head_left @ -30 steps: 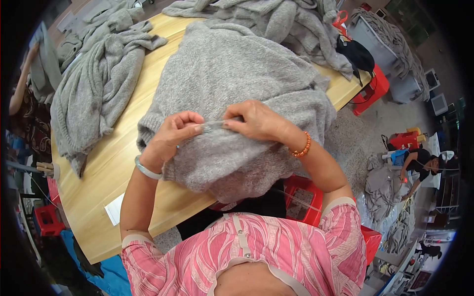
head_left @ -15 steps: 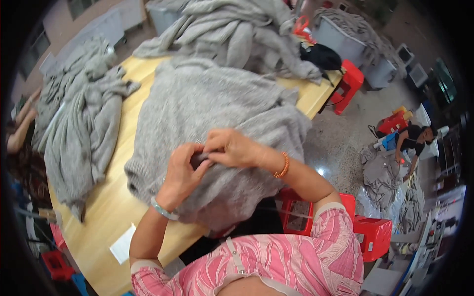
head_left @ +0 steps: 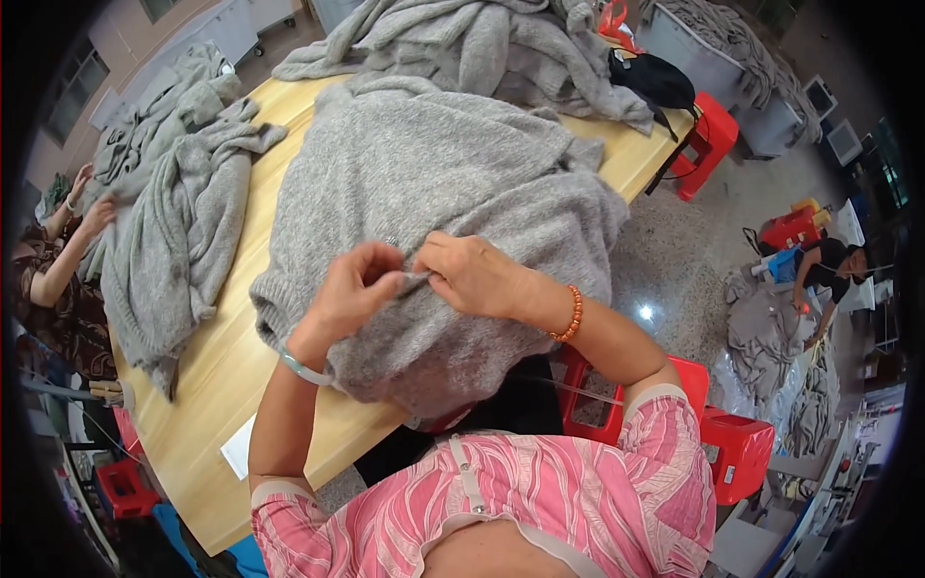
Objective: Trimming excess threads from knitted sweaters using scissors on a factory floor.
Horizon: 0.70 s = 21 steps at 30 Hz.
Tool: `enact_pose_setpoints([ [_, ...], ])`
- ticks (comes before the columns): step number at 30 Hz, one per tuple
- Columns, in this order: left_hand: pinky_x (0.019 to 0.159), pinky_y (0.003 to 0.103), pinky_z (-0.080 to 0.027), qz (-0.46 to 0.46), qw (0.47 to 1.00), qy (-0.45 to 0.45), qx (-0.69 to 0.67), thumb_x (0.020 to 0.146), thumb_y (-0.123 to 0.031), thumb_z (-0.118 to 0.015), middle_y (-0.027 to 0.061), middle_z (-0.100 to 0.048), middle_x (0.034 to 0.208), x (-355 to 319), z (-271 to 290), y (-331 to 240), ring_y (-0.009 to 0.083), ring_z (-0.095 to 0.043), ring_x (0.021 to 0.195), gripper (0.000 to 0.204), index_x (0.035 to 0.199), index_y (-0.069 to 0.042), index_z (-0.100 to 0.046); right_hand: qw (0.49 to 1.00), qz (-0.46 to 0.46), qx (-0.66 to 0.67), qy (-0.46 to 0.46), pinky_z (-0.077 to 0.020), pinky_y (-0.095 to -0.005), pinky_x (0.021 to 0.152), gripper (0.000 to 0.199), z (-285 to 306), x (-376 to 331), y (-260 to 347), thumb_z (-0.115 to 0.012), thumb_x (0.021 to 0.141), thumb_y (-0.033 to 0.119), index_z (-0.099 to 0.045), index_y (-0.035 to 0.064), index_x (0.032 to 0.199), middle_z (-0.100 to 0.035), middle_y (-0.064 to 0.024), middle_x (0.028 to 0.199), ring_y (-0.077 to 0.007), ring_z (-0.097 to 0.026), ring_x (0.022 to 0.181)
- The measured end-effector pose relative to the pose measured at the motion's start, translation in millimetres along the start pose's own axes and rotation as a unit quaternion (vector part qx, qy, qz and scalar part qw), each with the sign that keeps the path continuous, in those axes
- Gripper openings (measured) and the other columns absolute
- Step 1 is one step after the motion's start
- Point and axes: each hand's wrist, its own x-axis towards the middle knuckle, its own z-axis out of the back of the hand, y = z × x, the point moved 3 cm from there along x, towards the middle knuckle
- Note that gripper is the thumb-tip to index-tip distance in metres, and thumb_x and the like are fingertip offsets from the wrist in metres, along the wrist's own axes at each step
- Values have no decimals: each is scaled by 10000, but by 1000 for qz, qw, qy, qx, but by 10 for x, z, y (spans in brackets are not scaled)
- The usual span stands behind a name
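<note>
A grey knitted sweater (head_left: 385,173) lies spread over the near part of the table, its lower edge hanging toward my lap. Above its middle, my left hand (head_left: 349,292) pinches a small bit of the knit between thumb and forefinger. Close beside it, my right hand (head_left: 472,275) has its fingers curled shut on the same small fold. The fingertips of both hands almost meet there. Whether a thread or another tiny thing is between them is too small to tell.
More grey knitwear is heaped at the table's far end (head_left: 482,58) and along its left side (head_left: 183,222), where a co-worker's hands (head_left: 96,212) touch it. A black bag (head_left: 650,82) lies at the far right corner. Red stools (head_left: 711,144) stand around the wooden table (head_left: 202,433).
My hands have shifted slightly, the left thumb and fingers now spread less around the pinched knit. The view has tilted a little, and the co-worker's arms at left show more fully, raised to the knitwear.
</note>
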Motion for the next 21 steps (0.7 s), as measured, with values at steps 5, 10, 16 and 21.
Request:
enact_pose_setpoints([
  [5,601,250,-467,-26,980,-133,144,849,-71,-611,47,-623,766,130,-15,-50,109,-570,661,128,944,14,-607,1000,5,-5,-21,-499,-390,657,139,-45,-42,38,-589,763,21,-574,7,900,-546,-145,841,-331,-595,757],
  [10,606,324,-474,-41,949,-124,286,792,-61,-636,137,-621,717,187,-138,-114,213,-592,635,91,817,24,-616,999,16,-25,-43,-499,-402,663,144,-139,-75,4,-591,772,49,-543,5,900,-539,-161,839,-342,-595,762],
  [16,581,220,-426,72,997,-32,9,855,-119,-627,12,-638,766,176,78,95,79,-569,681,107,862,-12,-631,999,-7,-47,-15,-502,-434,696,181,-133,54,100,-558,782,35,-540,2,960,-564,-187,883,-365,-609,809],
  [21,577,196,-389,99,982,12,-162,862,-178,-633,-24,-617,788,201,-19,33,49,-522,670,148,902,-36,-651,993,14,-66,-92,-502,-394,666,277,-87,11,25,-623,742,23,-547,31,1009,-555,-146,894,-319,-594,790],
])
